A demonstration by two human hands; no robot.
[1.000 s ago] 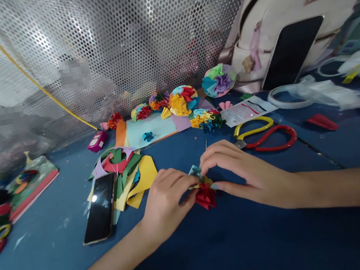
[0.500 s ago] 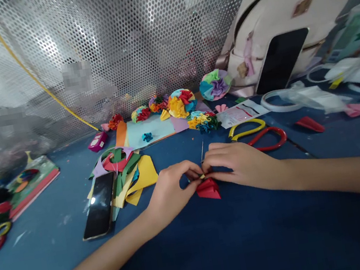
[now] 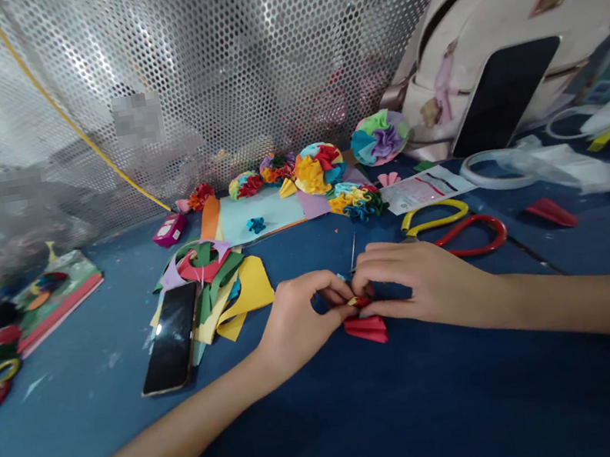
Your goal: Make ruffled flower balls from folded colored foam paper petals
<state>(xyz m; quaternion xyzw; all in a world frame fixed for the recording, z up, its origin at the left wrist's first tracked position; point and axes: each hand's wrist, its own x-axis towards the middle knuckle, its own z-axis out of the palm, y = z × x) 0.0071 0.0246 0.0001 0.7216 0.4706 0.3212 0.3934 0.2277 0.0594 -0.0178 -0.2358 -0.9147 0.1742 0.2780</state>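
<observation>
My left hand [image 3: 297, 319] and my right hand [image 3: 425, 282] meet above the dark blue tabletop, their fingertips pinching a small folded paper piece. A pleated red paper fan [image 3: 366, 330] hangs below their fingers, with a red-and-yellow folded tip [image 3: 359, 301] showing between them. The fingers hide most of the held middle. A thin metal needle [image 3: 353, 253] stands up just beyond the fingertips, and I cannot tell what holds it.
A black smartphone [image 3: 171, 338] lies on coloured paper scraps [image 3: 234, 291] left of my hands. Red-and-yellow-handled scissors [image 3: 454, 231] lie to the right. Multicoloured paper flowers [image 3: 312, 169] stand before a perforated metal screen [image 3: 230, 61]. A white backpack [image 3: 537, 10] stands at back right.
The red paper has gone from a ruffled bunch to a flatter pleated fan, shifting slightly right with my hands. My fingers have closed in around its top.
</observation>
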